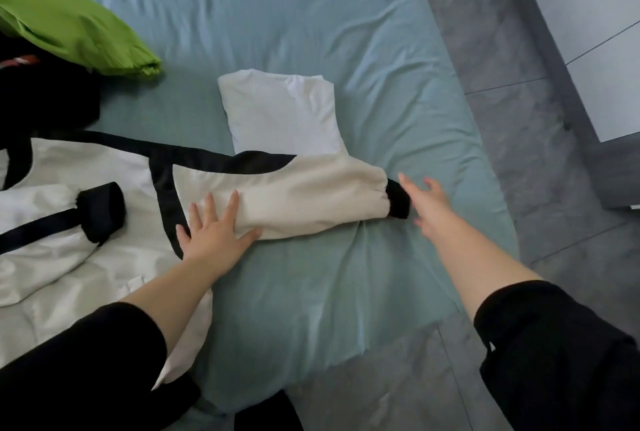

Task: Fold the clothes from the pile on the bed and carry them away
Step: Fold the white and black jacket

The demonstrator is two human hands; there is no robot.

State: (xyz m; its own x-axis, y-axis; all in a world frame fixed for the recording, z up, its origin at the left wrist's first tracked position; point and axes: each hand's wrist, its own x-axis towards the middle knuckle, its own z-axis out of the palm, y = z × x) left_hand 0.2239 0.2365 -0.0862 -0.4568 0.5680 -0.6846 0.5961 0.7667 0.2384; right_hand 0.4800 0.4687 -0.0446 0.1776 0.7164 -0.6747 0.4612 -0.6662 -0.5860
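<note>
a cream-and-black jacket (104,167) lies spread on the bed (311,14), one sleeve (304,195) stretched toward the edge. the left hand (214,226) presses flat on the sleeve, fingers spread wide; the right hand (427,203), fingers straight and apart, holds nothing beside the black cuff (398,200). a folded white top (280,111) lies just behind, a green cloth (69,21) and black clothes (45,94) at far left

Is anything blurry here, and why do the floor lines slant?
Head view: right grip slightly motion-blurred by the black cuff; left grip, flat on the cream sleeve, sharper; floor lines splay, likely from the wide-angle lens; light soft, no glare.
</note>
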